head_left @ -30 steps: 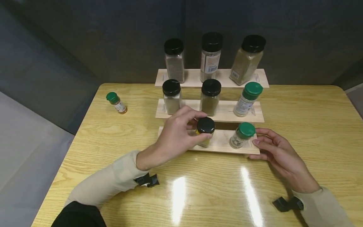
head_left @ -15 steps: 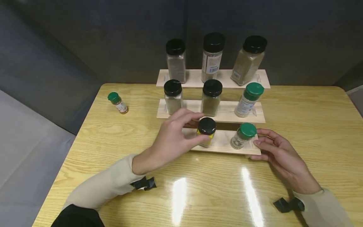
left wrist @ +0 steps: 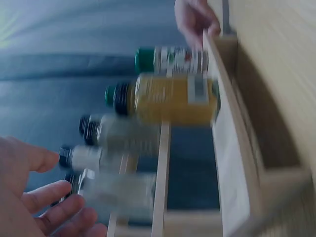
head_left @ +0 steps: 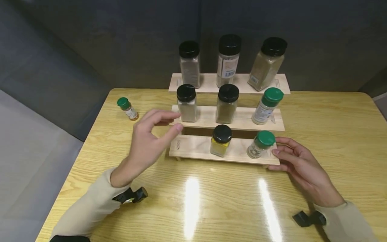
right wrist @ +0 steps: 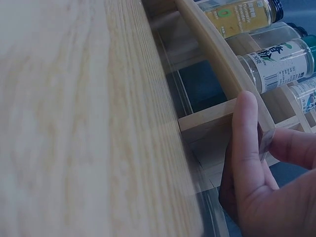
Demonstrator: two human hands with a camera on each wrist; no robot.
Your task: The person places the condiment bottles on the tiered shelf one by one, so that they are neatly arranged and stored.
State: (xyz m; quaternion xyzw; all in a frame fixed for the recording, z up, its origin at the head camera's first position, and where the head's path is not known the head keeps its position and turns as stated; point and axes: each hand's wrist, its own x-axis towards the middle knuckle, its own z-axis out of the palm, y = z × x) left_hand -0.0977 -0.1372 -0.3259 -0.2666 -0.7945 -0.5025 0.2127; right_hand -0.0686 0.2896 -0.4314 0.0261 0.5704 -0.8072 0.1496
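Note:
A three-tier wooden spice rack [head_left: 193,148] stands on the table. My right hand [head_left: 303,171] grips the right end of its lowest shelf, thumb and fingers about the board's edge, as the right wrist view shows. My left hand [head_left: 148,141] is in the air left of the rack, fingers apart and holding nothing. On the lowest shelf, a black-capped jar of yellow turmeric powder [head_left: 219,148] stands near the middle, and a green-capped spice jar [head_left: 255,151] stands at the right. The left wrist view is blurred.
The middle shelf bears two black-capped jars [head_left: 226,111] and a green-capped jar [head_left: 263,112]. Three taller black-capped jars [head_left: 264,70] stand on the top shelf. A small green-capped spice jar [head_left: 131,113] stands on the table [head_left: 326,117] at the left. A dark cloth [head_left: 136,40] hangs behind.
My left hand has let go of the turmeric jar and moved left, off the lowest shelf. The jar stays on that shelf. My right hand keeps its grip on the rack's end.

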